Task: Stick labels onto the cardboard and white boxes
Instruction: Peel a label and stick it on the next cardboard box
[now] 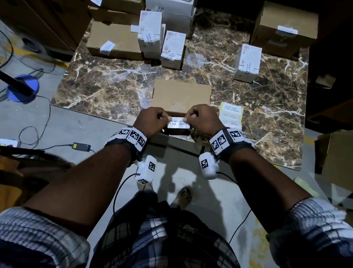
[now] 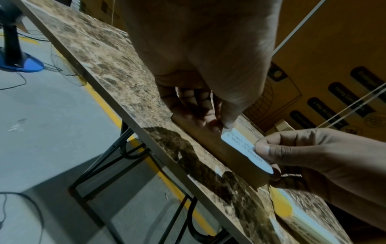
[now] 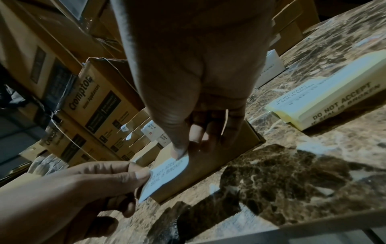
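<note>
Left hand [image 1: 152, 119] and right hand [image 1: 202, 118] each pinch one end of the white label [image 1: 178, 123]; grip closed on it, over cardboard box [image 1: 181, 95] on tabletop [image 1: 111, 85].

table top [image 1: 115, 85]: I see glossy brown marble-look veneer, catching glare
table legs [image 2: 100, 166]: I read black metal tubing
cardboard box [image 1: 181, 93]: matt brown corrugated card
label [image 1: 178, 123]: smooth white paper, my view shows black print
label pad [image 1: 230, 115]: pale yellow paper stack
white boxes [image 1: 247, 62]: smooth white card
floor [image 1: 65, 124]: dull grey concrete
</note>
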Tool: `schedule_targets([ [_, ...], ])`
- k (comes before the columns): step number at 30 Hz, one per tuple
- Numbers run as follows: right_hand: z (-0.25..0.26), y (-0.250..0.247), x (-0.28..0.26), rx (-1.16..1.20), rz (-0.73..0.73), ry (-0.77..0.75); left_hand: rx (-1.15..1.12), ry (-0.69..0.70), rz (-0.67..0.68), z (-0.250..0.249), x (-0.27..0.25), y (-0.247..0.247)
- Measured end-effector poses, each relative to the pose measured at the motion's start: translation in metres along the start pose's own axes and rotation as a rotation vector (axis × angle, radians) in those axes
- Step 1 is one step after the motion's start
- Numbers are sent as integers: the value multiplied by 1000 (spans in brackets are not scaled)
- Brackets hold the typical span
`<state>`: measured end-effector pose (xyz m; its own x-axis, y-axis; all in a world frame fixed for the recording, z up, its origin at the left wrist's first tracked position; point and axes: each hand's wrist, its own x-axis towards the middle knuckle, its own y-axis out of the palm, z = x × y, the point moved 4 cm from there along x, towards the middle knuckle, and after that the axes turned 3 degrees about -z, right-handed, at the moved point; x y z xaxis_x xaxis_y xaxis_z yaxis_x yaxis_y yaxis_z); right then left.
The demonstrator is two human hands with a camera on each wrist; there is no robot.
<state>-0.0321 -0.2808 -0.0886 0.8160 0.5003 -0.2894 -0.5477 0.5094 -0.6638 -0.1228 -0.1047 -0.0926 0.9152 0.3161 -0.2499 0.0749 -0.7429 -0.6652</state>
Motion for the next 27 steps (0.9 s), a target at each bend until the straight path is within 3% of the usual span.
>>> schedule_targets([
  [8, 7, -4, 12, -62, -69, 29, 127, 83, -8, -9, 24, -4],
  [27, -1, -4, 39, -60, -66, 63, 152, 31, 75, -3, 59, -2],
])
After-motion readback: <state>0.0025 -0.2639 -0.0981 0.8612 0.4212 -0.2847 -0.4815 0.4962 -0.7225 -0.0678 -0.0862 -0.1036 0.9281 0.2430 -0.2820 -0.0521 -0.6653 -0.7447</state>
